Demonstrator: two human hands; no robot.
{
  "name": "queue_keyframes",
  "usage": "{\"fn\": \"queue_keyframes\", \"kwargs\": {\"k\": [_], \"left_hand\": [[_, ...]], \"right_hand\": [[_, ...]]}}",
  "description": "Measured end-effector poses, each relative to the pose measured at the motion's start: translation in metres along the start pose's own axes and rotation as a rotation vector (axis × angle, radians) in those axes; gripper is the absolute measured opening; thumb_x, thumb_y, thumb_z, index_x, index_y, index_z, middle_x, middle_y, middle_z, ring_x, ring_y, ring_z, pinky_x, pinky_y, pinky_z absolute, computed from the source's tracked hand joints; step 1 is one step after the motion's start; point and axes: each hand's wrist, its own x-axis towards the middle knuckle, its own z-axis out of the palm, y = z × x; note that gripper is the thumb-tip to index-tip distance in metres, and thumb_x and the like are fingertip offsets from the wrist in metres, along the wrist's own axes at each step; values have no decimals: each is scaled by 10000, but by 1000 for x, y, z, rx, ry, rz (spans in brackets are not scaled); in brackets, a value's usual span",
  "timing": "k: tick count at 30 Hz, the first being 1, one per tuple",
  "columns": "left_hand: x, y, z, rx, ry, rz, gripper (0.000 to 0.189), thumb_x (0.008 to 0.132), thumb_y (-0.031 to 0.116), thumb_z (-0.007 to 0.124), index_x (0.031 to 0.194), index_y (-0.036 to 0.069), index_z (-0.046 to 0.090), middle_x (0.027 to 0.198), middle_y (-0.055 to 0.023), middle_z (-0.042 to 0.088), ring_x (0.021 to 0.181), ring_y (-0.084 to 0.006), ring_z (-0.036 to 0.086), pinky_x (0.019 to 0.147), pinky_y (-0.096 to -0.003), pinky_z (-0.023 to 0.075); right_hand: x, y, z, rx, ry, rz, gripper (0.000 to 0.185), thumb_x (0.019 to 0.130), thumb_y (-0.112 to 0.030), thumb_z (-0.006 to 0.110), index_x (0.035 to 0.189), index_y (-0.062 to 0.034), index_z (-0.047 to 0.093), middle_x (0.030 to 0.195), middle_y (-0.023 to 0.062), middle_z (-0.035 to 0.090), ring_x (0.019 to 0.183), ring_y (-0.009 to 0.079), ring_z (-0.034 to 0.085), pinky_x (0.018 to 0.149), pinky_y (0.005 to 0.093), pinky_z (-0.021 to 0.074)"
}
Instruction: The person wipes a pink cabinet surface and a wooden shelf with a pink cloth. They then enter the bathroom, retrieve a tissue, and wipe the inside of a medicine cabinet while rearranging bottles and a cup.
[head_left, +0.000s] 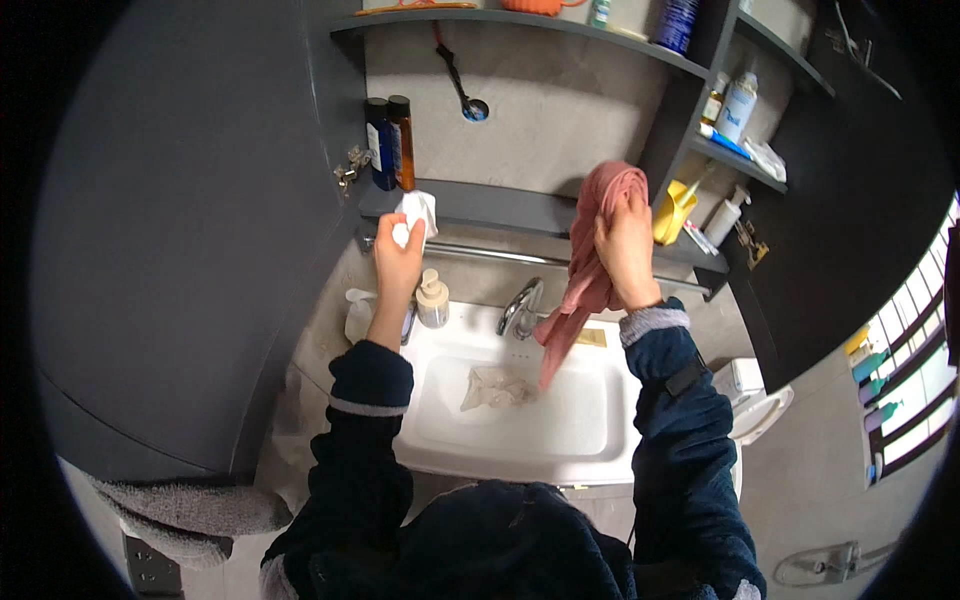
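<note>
Between the thumb and fingers of my left hand (400, 251) is a small white object (417, 214), perhaps a folded tissue or a cap; its exact kind is unclear. My right hand (627, 244) grips a bunched pink cloth (589, 262) against the right end of the cabinet's lower shelf (480, 206). One end of the cloth dangles in front of the chrome faucet (523, 307), over the white washbasin (517, 465). Inside the basin lies a crumpled, wet-looking translucent piece (496, 388).
Two bottles (390, 142) stand at the shelf's left end. A yellow cup (675, 214) and a white pump bottle (726, 217) are on the right. Below the shelf runs a metal rail (495, 255). A soap dispenser (433, 300) stands on the basin's rim. Dark cabinet doors (180, 225) hang open on both sides.
</note>
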Motion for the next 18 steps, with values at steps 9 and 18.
{"fn": "queue_keyframes", "kwargs": {"k": [9, 18], "left_hand": [[-19, 8, -12, -32, -67, -180, 201, 897, 152, 661, 1002, 18, 555, 916, -88, 617, 838, -140, 579, 752, -284, 467], [-56, 17, -43, -69, -55, -238, 185, 906, 125, 645, 1028, 23, 550, 908, -39, 599, 792, -99, 569, 698, -230, 458]], "right_hand": [[5, 28, 85, -471, -299, 122, 249, 804, -159, 564, 949, 11, 673, 1007, 229, 630, 919, 398, 599, 788, 439, 517], [18, 33, 85, -297, -365, 115, 332, 773, -205, 594, 1000, 27, 667, 1109, 256, 619, 1036, 439, 568, 917, 449, 482]]}}
